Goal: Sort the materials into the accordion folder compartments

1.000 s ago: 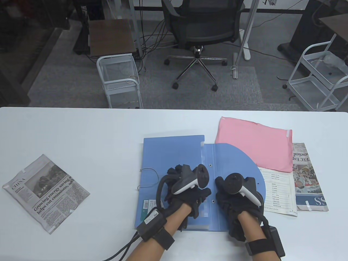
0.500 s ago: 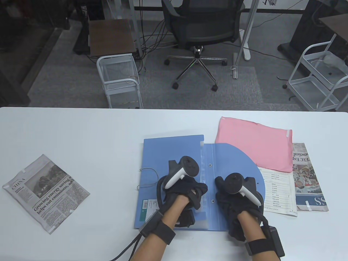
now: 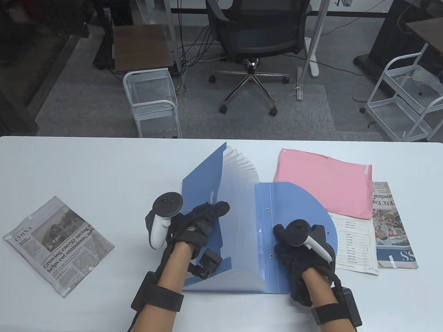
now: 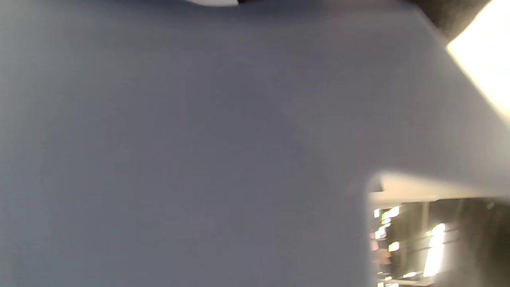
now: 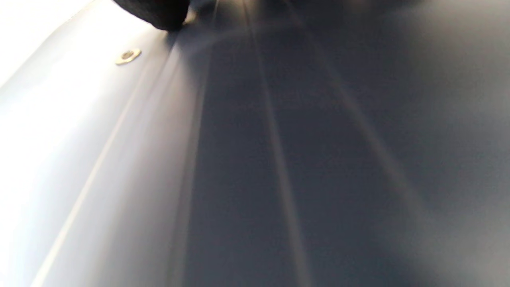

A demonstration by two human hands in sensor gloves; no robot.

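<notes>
The blue accordion folder (image 3: 242, 221) lies mid-table with its translucent pleats fanned open. My left hand (image 3: 204, 221) grips the folder's front cover (image 3: 204, 180) and holds it raised and tilted to the left. The left wrist view shows only that cover (image 4: 199, 139), close and blurred. My right hand (image 3: 294, 256) rests flat on the rounded blue flap (image 3: 294, 204) and presses it to the table. The right wrist view shows the flap (image 5: 279, 159), a rivet (image 5: 127, 55) and a gloved fingertip (image 5: 155, 12). The materials are a folded newspaper (image 3: 59, 245) at left, and at right a pink folder (image 3: 325, 183), a printed white sheet (image 3: 353, 242) and another newspaper (image 3: 391, 224).
The white table (image 3: 104, 166) has bare room at back left and front left. The pink folder overlaps the flap's far right edge and the stack beneath it. An office chair (image 3: 256, 41) and wire carts (image 3: 152, 100) stand on the floor beyond the table's far edge.
My left hand has swung left and up with the front cover, taking the folder from closed flat to open with its pleats fanned. My right hand has stayed on the flap.
</notes>
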